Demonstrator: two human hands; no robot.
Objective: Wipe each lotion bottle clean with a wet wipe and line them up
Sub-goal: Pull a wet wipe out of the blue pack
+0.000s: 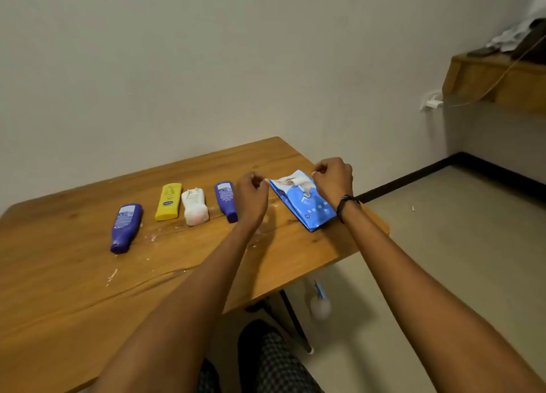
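Fingers [320, 171] of the right hand [334, 181] are curled, tips pinching the far top edge of the blue wet wipe pack [307, 206]. The left hand [251, 199] pinches its near top corner likewise. The pack lies flat at the right end of the worktop [74, 289], its white flap [295, 183] lifted.

Assessment: a soft, light, slick pouch, likely to slide unless one hand pins it.

To its left lie the small purple bottle [227, 200], white bottle [194, 206], yellow bottle [169, 201] and large purple bottle [125, 227], with lotion smears [112, 274] nearby. Judged light, rigid and possibly greasy; grip each round the body.
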